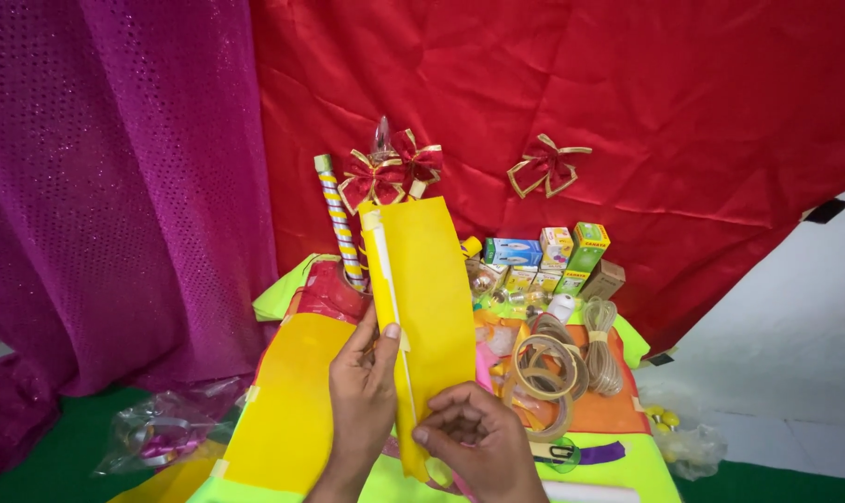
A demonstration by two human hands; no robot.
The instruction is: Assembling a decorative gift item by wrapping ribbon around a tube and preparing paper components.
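Looking down through the head camera, I am seeing both hands working 1 yellow paper sheet [429,298], which is standing upright at the middle of the view with a thin white stick [386,279] lying along its left edge. My left hand [362,396] is gripping that left edge, thumb pressing on the front of the sheet and fingers closing behind it. My right hand [474,438] is pinching the sheet's lower part, fingertips clamping together on the paper. Below and to the left, a second, flat yellow sheet [283,410] is lying on the lime-green surface [618,466]. Just right of the hands, several tape rolls [545,373] are resting beside a coil of cord [601,349]. Behind them, small cartons [553,256] are standing in a cluster against the red cloth [627,112]. Red bows with gold edging [390,172] are sitting above the sheet, next to a striped stick [339,224]. Purple fabric [115,186] is hanging on the left.
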